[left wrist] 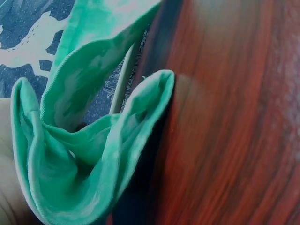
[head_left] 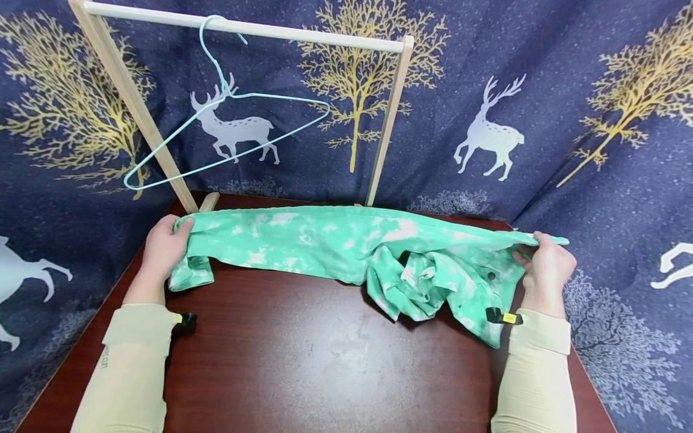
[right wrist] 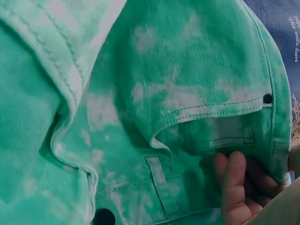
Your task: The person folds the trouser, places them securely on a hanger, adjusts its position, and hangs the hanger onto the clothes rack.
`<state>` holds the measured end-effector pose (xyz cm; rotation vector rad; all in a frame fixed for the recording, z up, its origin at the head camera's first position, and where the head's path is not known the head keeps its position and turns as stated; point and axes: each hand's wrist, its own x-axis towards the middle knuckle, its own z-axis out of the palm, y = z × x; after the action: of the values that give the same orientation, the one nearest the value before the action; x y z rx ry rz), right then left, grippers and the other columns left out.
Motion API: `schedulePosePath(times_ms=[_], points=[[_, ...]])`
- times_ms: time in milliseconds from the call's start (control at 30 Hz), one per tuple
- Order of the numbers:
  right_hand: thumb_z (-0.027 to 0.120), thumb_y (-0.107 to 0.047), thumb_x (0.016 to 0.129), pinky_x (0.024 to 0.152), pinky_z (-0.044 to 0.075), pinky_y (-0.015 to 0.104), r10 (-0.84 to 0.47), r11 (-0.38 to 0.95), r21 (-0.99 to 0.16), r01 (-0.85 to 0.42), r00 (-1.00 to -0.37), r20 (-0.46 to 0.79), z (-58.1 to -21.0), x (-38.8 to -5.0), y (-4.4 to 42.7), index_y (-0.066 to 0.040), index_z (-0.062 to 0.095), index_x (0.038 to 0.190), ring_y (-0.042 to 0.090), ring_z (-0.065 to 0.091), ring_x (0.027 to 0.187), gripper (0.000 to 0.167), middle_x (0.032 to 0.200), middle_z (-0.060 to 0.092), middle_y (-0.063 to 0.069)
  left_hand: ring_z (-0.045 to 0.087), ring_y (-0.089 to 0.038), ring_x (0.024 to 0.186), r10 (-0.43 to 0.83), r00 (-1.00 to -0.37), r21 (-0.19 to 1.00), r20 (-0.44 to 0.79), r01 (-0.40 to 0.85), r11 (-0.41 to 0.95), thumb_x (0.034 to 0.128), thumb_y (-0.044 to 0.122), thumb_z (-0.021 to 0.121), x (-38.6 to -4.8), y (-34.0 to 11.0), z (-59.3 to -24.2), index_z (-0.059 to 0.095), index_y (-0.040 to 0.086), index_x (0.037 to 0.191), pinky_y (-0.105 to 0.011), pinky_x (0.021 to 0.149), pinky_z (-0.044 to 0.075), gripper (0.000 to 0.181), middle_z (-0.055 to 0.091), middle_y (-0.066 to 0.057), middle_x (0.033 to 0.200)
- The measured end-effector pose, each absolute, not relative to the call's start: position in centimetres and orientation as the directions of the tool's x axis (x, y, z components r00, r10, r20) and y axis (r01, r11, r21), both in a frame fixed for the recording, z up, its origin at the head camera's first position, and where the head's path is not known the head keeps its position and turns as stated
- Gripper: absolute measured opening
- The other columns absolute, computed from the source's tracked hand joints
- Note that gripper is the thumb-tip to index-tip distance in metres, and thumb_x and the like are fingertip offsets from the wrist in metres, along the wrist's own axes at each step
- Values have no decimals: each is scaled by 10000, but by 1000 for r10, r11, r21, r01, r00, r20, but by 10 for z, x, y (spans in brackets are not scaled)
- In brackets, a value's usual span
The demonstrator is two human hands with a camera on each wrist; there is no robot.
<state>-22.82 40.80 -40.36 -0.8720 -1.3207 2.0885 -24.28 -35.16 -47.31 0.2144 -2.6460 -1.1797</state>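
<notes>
I've L hand (head_left: 165, 245) gripping green jeans (head_left: 303, 237) at leg end, nr table's (head_left: 325, 349) far-L corner. R hand (head_left: 548, 267) grips waist end, nr far-R corner.

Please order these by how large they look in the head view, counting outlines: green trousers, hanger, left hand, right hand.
1. Green trousers
2. Hanger, by outline; its wire is thin
3. Left hand and right hand: too alike to rank

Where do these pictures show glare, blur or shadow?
Head view: white glare on the red-brown wood-grained table; left wrist view: green-and-white tie-dyed denim trousers look soft; right wrist view: their stitching looks sharper, shadow falling beside the right hand.
</notes>
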Motion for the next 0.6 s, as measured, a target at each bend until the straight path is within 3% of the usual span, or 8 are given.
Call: schedulePosePath(times_ms=[133,233,400,467,600], points=[[787,-87,1008,537,641,352,716,-380,-921,-88,-658,-233,-405,-227,412,-44,738,991,188,779,658,67,864,723,54,579,-537,1190,-222,-961,726,164,-35,687,1198,445,464,-243,-359,-475,607,-59,1260,-622,992,429,528,632,-338,1285],[773,-70,1015,531,640,356,720,-376,-922,-96,-657,-225,-405,-226,413,-42,741,970,185,783,669,62,855,724,57,592,-518,1138,-222,-962,719,160,-41,694,1188,459,490,-241,-365,-475,624,-60,1247,-570,930,437,540,645,-333,1258],[777,-101,1018,555,650,360,708,-365,-929,-56,-664,-239,-406,-227,414,-58,733,981,184,794,704,72,896,724,44,595,-480,1118,-169,-981,708,91,-56,704,1150,523,558,-236,-374,-472,608,-98,1366,-476,864,441,660,621,-335,1309],[774,-125,1024,580,656,353,698,-354,-935,-23,-672,-248,-407,-228,414,-63,717,1013,180,804,735,85,949,723,41,599,-494,1164,-128,-991,705,47,-58,706,1130,540,597,-234,-378,-469,581,-114,1431,-487,888,464,721,604,-348,1354],[790,-242,1040,661,655,287,679,-255,-963,82,-694,-239,-410,-229,415,-48,681,920,135,791,794,253,985,703,11,555,-541,1273,-31,-997,673,-68,-69,736,1100,521,673,-227,-387,-459,524,-124,1518,-583,961,493,783,516,-392,1496]])
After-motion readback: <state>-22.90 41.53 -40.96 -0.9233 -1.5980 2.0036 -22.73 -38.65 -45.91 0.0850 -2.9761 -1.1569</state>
